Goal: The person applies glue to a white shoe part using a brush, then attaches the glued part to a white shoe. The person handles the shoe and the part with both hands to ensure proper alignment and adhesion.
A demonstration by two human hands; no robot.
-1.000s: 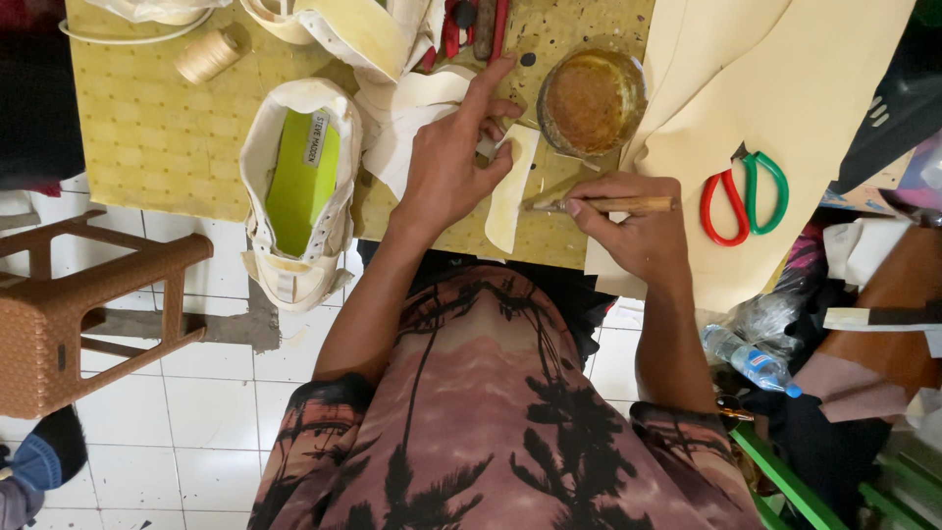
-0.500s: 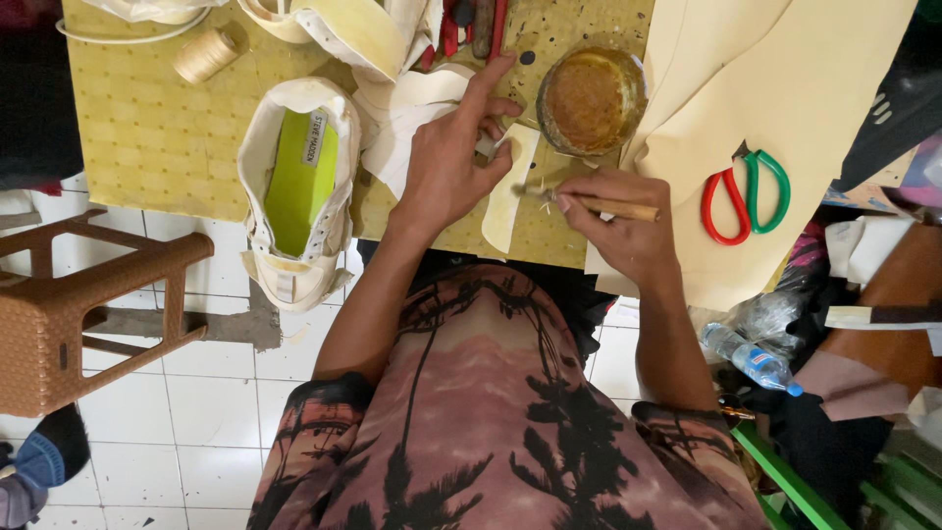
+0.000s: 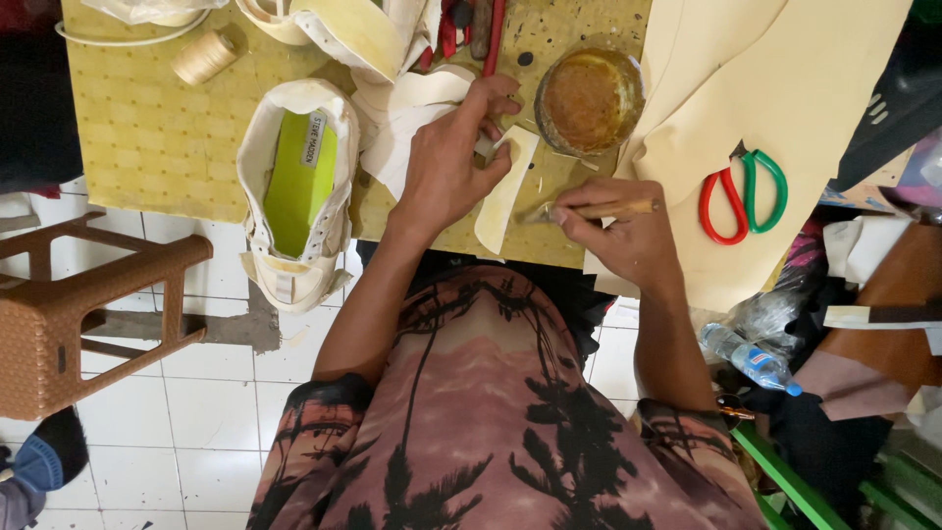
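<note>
Cream strip (image 3: 502,191), long and gently curved, wider at its far end, glossy and yellowed along the surface; lying flat on the yellow dotted table (image 3: 147,128), just near of the glue bowl (image 3: 590,98) and slightly to its left. Left hand (image 3: 446,162) pressed down on the far end of the strip, fingers curled together, forefinger bent toward the bowl, wrist and forearm angled back toward the body. Right hand (image 3: 628,236) closed around a wooden-handled brush (image 3: 589,210), thumb and forefinger pinching the handle, bristle end touching the strip's right edge, handle lying nearly level and pointing right. Near side of the bowl: both hands. Left of the bowl: a white shoe (image 3: 299,186) with a green insole, opening up, hanging partly over the table edge. Right of the bowl: large cream sheets (image 3: 775,79), with red-and-green scissors (image 3: 744,194) lying on them. Far left of the bowl: a spool of tan thread (image 3: 203,56).
</note>
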